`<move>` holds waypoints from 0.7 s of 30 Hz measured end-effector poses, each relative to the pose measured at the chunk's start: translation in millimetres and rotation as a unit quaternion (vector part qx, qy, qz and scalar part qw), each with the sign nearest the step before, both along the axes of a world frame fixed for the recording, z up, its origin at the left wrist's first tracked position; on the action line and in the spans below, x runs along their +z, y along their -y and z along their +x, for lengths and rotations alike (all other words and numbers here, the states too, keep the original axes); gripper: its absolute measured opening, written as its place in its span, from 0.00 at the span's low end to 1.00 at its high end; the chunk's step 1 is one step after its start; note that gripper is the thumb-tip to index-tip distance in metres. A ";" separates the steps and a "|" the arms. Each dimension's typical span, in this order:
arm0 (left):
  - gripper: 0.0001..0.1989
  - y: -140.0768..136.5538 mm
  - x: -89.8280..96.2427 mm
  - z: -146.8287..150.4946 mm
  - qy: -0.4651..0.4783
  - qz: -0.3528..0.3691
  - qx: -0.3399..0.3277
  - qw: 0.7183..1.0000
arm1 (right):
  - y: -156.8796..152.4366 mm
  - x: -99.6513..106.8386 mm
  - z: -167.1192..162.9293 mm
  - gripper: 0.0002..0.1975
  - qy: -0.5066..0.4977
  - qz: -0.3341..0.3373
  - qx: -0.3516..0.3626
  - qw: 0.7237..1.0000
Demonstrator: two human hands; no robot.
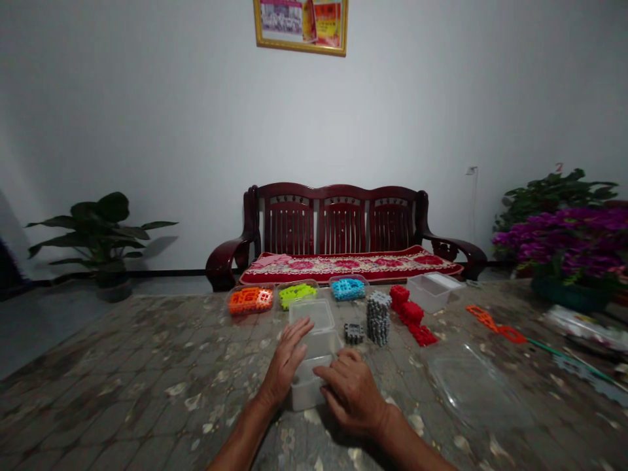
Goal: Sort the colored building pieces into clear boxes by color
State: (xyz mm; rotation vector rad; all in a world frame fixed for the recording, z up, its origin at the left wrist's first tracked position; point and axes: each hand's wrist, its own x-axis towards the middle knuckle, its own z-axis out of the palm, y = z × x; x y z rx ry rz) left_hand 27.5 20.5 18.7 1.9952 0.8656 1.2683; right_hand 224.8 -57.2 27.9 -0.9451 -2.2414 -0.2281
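Note:
In front of me stands a small translucent plastic box point(308, 394), with another translucent section point(321, 343) and a clear lid point(313, 315) directly behind it. My left hand point(286, 364) lies along the left side of these, fingers stretched out. My right hand point(347, 386) is curled at the box's right side, its fingertips on the near box's rim; the contact is partly hidden by the fingers. Just past the hands sit a dark grey stack of plastic pieces point(353, 333), a taller light grey stack point(378, 318) and red stacks point(412, 314).
Boxes of orange point(250, 300), green point(297, 296) and blue pieces point(348, 288) line the table's far edge. To the right are an open clear box point(428, 294), a large clear lid point(473, 379), an orange-and-green stick toy point(511, 334) and purple flowers point(569, 242).

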 end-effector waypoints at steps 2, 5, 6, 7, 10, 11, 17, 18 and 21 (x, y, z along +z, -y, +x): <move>0.24 1.7 1.0 0.3 -0.003 -0.012 -0.004 1.000 | 1.5 1.3 0.3 0.16 -0.011 0.005 0.003 1.000; 0.24 3.9 0.2 1.6 0.015 -0.030 0.001 0.999 | 4.2 2.0 3.1 0.21 -0.049 0.020 0.020 0.998; 0.25 4.3 -0.3 2.0 0.021 -0.034 0.002 0.999 | 4.0 1.6 5.2 0.22 -0.066 0.028 0.021 0.997; 0.25 4.5 -0.9 2.2 0.025 -0.036 0.004 0.999 | 2.7 0.9 8.3 0.23 -0.086 0.038 0.015 0.995; 0.25 3.4 -3.2 1.8 0.020 -0.031 0.007 0.999 | -8.3 -1.7 24.4 0.21 -0.160 0.072 -0.062 0.982; 0.25 2.6 -4.2 1.4 0.015 -0.029 0.007 0.999 | -13.9 -2.0 32.1 0.19 -0.189 0.083 -0.101 0.973; 0.26 -2.5 -14.4 0.7 0.005 -0.032 0.006 0.999 | -51.1 10.6 90.2 0.16 -0.313 0.085 -0.297 0.898; 0.27 -2.6 -15.6 1.0 0.008 -0.032 0.009 0.999 | -56.4 15.1 98.6 0.17 -0.315 0.077 -0.311 0.893; 0.28 -0.6 -14.8 1.4 0.017 -0.039 0.009 0.999 | -68.1 29.6 114.9 0.19 -0.302 0.042 -0.328 0.894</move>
